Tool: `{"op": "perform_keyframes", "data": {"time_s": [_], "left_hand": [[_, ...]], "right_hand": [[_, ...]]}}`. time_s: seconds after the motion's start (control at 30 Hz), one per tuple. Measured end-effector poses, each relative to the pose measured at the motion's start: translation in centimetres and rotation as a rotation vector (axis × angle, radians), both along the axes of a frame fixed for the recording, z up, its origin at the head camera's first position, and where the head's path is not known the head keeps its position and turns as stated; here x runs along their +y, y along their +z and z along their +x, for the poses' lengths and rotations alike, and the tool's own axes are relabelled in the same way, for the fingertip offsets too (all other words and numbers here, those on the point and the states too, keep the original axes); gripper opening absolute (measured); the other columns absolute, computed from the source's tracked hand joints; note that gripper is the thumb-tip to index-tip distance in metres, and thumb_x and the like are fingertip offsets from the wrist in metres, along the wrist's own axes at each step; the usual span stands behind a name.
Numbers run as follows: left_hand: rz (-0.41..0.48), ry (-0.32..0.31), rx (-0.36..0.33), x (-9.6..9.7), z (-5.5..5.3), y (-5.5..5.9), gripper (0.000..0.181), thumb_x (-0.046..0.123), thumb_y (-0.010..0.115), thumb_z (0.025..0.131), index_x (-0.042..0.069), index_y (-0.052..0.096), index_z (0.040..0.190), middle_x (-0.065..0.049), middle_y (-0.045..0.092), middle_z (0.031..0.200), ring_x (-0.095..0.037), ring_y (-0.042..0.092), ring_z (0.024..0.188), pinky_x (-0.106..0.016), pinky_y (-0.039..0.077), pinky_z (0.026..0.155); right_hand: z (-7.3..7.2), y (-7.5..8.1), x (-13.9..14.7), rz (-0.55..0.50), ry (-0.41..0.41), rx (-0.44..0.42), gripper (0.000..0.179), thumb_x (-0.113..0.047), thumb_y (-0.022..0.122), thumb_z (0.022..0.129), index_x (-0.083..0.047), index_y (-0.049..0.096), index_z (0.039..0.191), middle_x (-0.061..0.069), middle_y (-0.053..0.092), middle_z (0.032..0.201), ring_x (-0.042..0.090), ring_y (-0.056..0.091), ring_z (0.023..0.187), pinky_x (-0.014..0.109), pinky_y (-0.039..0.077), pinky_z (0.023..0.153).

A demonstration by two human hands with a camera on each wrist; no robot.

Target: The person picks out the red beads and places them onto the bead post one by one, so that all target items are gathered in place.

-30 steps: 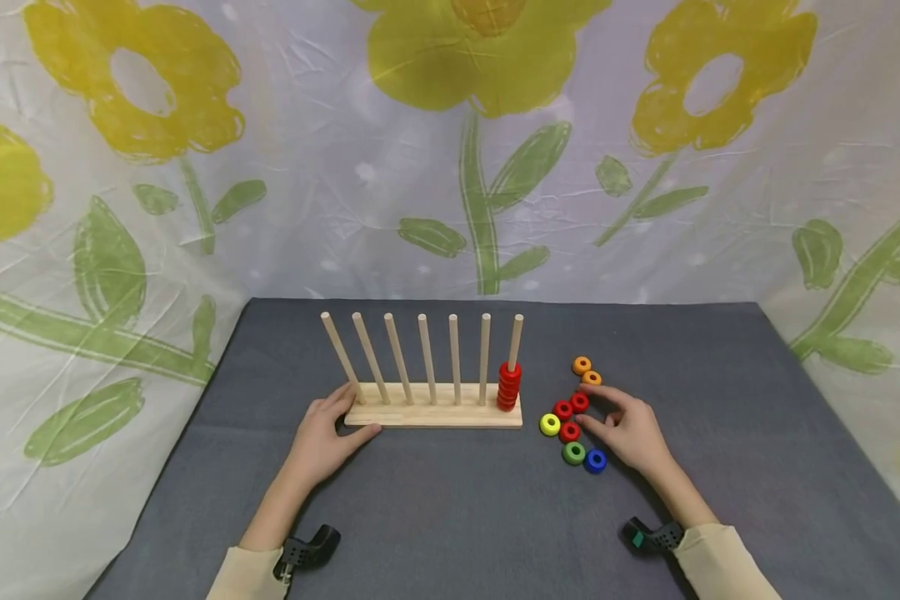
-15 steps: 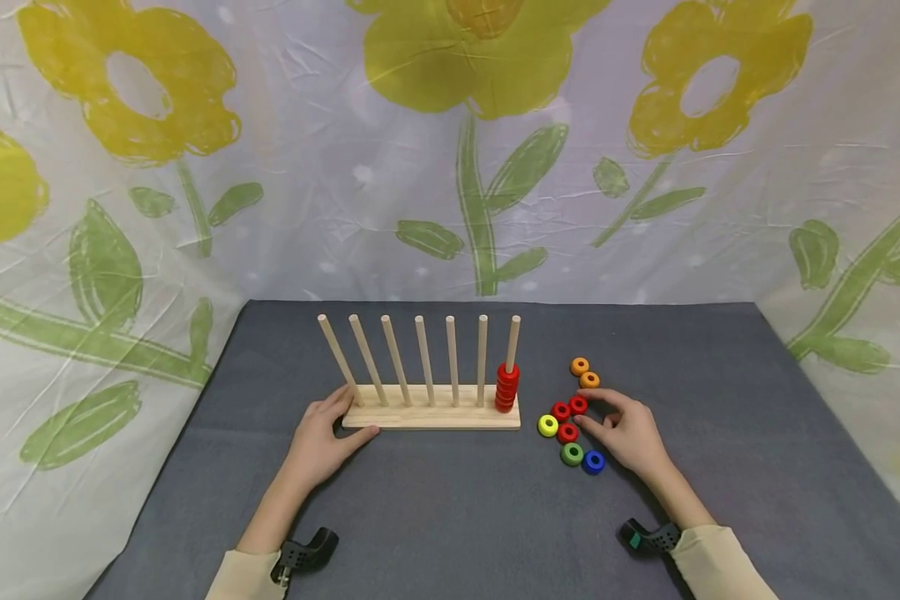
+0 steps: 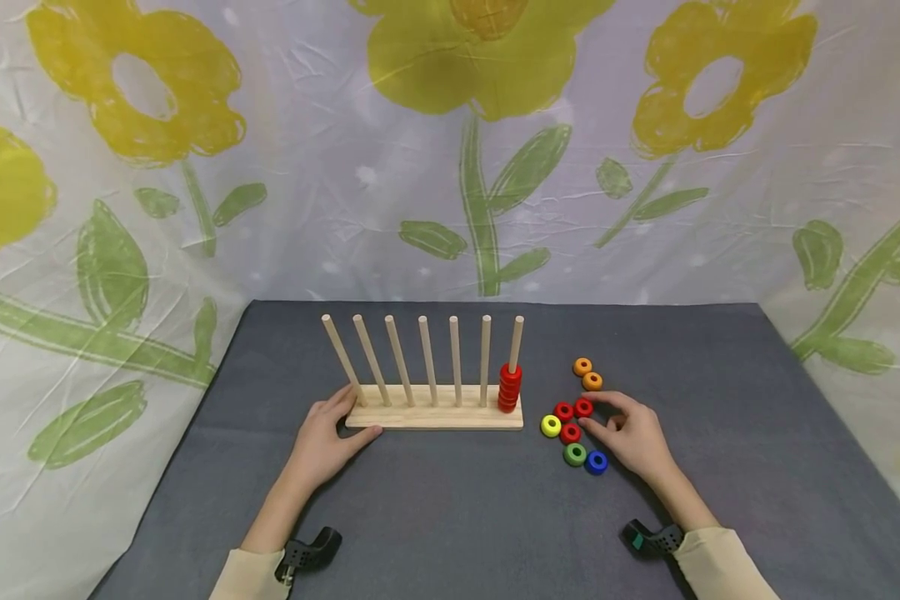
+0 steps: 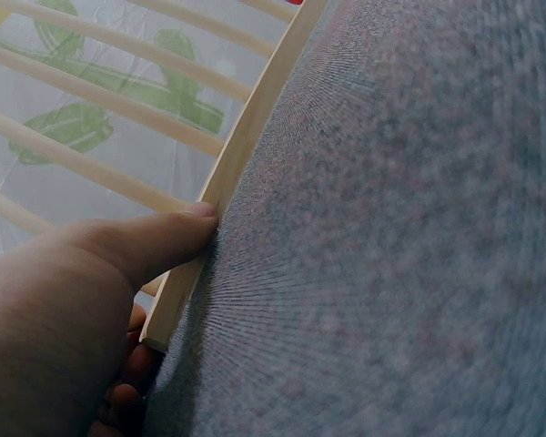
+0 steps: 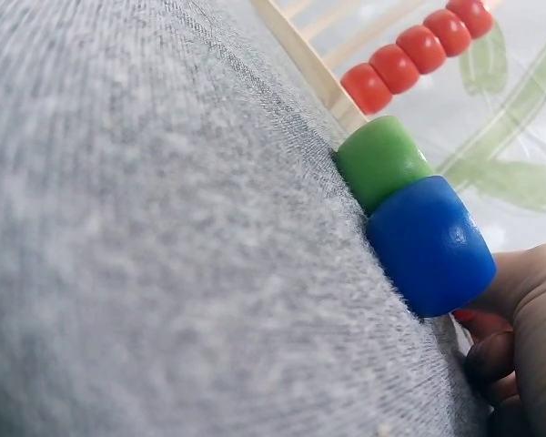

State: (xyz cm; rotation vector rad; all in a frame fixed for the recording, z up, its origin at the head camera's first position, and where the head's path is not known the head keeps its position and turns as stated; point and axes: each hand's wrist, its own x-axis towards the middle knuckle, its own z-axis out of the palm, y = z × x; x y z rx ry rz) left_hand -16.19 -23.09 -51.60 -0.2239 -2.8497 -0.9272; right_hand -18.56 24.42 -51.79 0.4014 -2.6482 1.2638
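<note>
My left hand (image 3: 322,437) grips the left end of a wooden peg stand (image 3: 435,418), thumb along its front edge and fingers behind. The left wrist view shows the thumb (image 4: 155,241) pressed on the base's edge. Several red beads (image 3: 509,388) are stacked on the stand's rightmost peg. My right hand (image 3: 630,433) pinches a red bead (image 3: 583,407) between thumb and forefinger, low at the table. Two more red beads, one of them nearer (image 3: 570,433), lie just left of it. In the right wrist view, a blue bead (image 5: 432,246) hides the fingertips.
Around the right hand lie a yellow bead (image 3: 551,426), a green bead (image 3: 574,454) and two orange beads, the farther orange bead (image 3: 582,367) near the back. The stand's other pegs rise bare. A flowered cloth (image 3: 315,167) hangs behind the grey table (image 3: 450,525).
The red bead at my right fingertips has shifted slightly right and toward me, apart from its neighbour. My left hand and the stand have stayed in place.
</note>
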Motion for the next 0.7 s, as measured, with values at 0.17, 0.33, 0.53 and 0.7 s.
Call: {"op": "perform_keyframes", "data": {"time_s": [0.17,0.33,0.53,0.7], "left_hand": [[0.004,-0.004,0.005,0.08,0.0,0.02,0.082,0.043,0.079,0.09,-0.005,0.047,0.148,-0.023,0.041,0.154,-0.044,0.044,0.129,-0.062,0.038,0.101],[0.007,-0.007,0.012,0.17,-0.06,0.11,0.082,0.042,0.079,0.089,-0.006,0.048,0.148,-0.023,0.041,0.154,-0.044,0.044,0.129,-0.062,0.039,0.1],[0.008,-0.01,0.008,0.12,-0.02,0.04,0.082,0.043,0.079,0.09,-0.005,0.047,0.149,-0.023,0.041,0.155,-0.045,0.043,0.13,-0.063,0.038,0.101],[0.013,-0.01,0.004,0.03,0.11,0.04,0.082,0.043,0.078,0.09,-0.005,0.047,0.149,-0.022,0.04,0.155,-0.045,0.042,0.131,-0.063,0.038,0.101]], "right_hand": [[0.13,-0.08,0.08,-0.007,0.003,0.008,0.036,-0.014,0.084,0.087,-0.012,0.073,0.121,-0.008,0.045,0.054,0.003,0.038,0.04,0.026,0.031,0.038],[0.16,-0.14,0.11,-0.003,-0.003,0.024,0.036,-0.013,0.085,0.086,-0.012,0.074,0.12,-0.008,0.045,0.058,0.001,0.036,0.039,0.026,0.03,0.037],[0.06,-0.16,0.1,0.013,-0.008,0.042,0.036,-0.013,0.085,0.086,-0.013,0.074,0.119,-0.008,0.045,0.059,0.0,0.034,0.04,0.025,0.029,0.038],[0.07,-0.09,0.0,0.021,-0.005,0.065,0.035,-0.011,0.086,0.085,-0.013,0.074,0.118,-0.004,0.05,0.069,0.001,0.034,0.041,0.025,0.029,0.039]]}}
